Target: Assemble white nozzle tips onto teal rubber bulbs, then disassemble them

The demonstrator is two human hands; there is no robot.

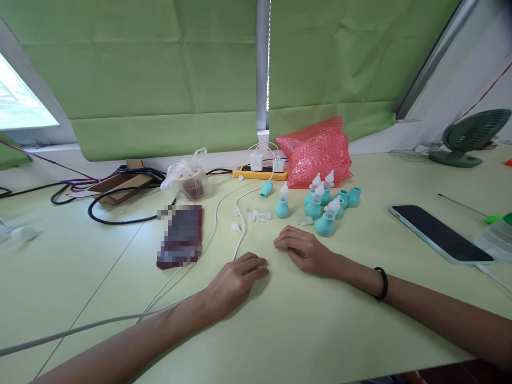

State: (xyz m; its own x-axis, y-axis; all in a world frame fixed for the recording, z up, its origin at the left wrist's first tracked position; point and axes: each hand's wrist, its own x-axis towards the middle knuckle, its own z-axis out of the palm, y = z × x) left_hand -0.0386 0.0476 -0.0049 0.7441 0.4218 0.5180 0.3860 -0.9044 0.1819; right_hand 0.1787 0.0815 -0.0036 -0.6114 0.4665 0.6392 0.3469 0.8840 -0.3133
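My left hand lies palm down on the pale green table, fingers loosely curled, holding nothing, beside a white cable. My right hand, a black band on its wrist, also rests flat on the table with fingers stretched left, nothing in it. Just beyond it stand several teal rubber bulbs with clear tips. One teal bulb without a tip lies farther back. Small clear tips are scattered between the hands and the bulbs.
A phone lies at the right, a blurred dark item at the left. At the back are a pink bubble-wrap bag, a yellow power strip, a plastic bag, black cables and a fan.
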